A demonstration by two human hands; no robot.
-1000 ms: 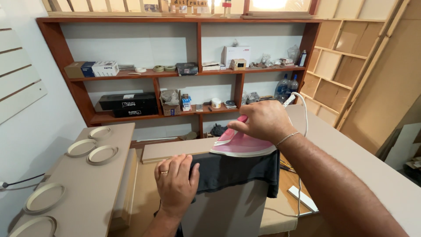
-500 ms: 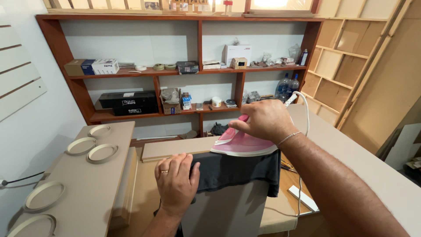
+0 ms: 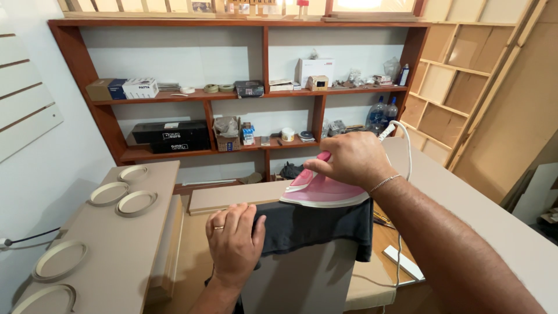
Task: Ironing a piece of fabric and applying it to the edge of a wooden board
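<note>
Head view, looking down over both forearms. Right of centre: right hand [image 3: 350, 159] clenched around the handle of a pink and white iron [image 3: 321, 192], soleplate down on a dark grey garment [image 3: 314, 225]. White cord [image 3: 401, 192] looping from the back of the iron down past the wrist, toward the lower right of the frame. Thin bracelet [image 3: 385, 183] around the right wrist.

Lower centre: left hand [image 3: 233, 242] flat, fingers released and spread, palm pressing the near left edge of the garment; ring on one finger. Garment draped over a beige padded board [image 3: 302, 279], its right end hanging down over the edge just below the iron.

Left of the frame: a pale grey table [image 3: 116, 256] bearing several shallow round cream rings [image 3: 136, 203], well apart from the hands.

Upper half: a red-brown wooden shelf unit [image 3: 264, 87] against a white wall, holding cardboard boxes [image 3: 122, 89], a black case [image 3: 172, 135], small jars and tape rolls, and plastic bottles [image 3: 379, 115] at its right end.

Upper right: plain wooden cubby shelving [image 3: 447, 87]; lower right, a light counter top [image 3: 465, 197] running under the right forearm
</note>
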